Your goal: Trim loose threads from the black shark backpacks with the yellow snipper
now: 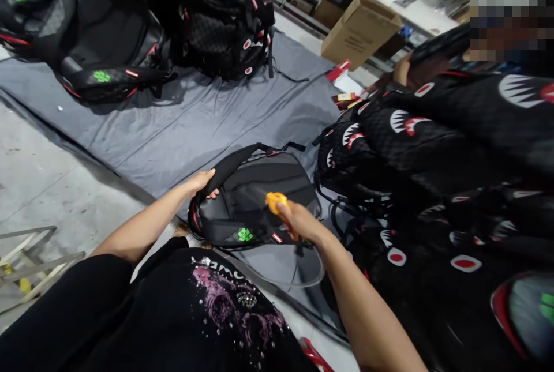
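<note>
A black backpack [264, 180] lies on the grey sheet in front of me, its padded back and straps facing up. My left hand [201, 183] is closed round one padded shoulder strap [231, 165] near the pack's left end. The other strap carries a green logo [244, 235] and a small red-and-white tag. Above the right part of the pack, my right hand [299, 221] grips an orange air blow gun [275, 202]. A clear hose [319, 277] curves below that hand. Whether the gun's trigger is pressed is hidden by my fingers.
Shark-mouth backpacks [402, 147] are piled at the right; a partly visible person is behind them. More black backpacks [104, 26] stand at the far left of the grey sheet [186, 112]. A cardboard box [361, 32] leans by a white table [418, 11]. A metal frame [30, 259] is lower left.
</note>
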The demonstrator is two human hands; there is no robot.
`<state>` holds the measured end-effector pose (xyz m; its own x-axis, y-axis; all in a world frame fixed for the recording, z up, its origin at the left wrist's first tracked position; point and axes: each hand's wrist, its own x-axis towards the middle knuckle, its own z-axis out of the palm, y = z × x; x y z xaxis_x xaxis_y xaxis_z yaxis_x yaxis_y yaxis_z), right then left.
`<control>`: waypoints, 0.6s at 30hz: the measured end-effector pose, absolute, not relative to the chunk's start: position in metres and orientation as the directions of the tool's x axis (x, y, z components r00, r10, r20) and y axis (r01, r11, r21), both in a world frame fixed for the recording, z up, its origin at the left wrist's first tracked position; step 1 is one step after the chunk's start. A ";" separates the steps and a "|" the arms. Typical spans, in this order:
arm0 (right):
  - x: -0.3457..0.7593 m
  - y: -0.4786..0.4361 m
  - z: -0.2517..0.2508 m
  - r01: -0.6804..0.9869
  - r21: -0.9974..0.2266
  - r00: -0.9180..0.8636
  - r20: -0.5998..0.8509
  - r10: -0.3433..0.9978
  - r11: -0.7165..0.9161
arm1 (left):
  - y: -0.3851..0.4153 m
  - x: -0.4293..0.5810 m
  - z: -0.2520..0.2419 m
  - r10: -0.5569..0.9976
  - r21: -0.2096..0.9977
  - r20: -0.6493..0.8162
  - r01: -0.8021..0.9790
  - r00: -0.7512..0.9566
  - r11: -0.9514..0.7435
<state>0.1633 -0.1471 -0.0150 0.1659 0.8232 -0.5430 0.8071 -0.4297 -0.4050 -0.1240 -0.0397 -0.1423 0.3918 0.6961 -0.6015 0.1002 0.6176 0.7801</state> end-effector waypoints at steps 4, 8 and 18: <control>0.156 -0.142 -0.005 0.703 -0.576 0.113 -0.489 0.865 -0.417 | -0.040 -0.122 -0.139 0.699 0.796 -0.604 0.240 0.384 0.556; 0.152 -0.141 0.011 0.715 -0.563 0.082 -0.523 0.849 -0.416 | -0.074 -0.100 -0.136 0.863 0.817 -0.367 0.564 0.348 0.119; 0.213 -0.189 0.055 0.798 -0.049 0.480 -0.552 0.682 -0.601 | -0.134 -0.075 -0.124 0.743 0.342 0.119 0.675 0.659 -0.653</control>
<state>0.2134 -0.1894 0.0547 0.4798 0.6822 -0.5517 0.7978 -0.6009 -0.0491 -0.0746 -0.1344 -0.1237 0.6588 0.7429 0.1186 0.6753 -0.6535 0.3420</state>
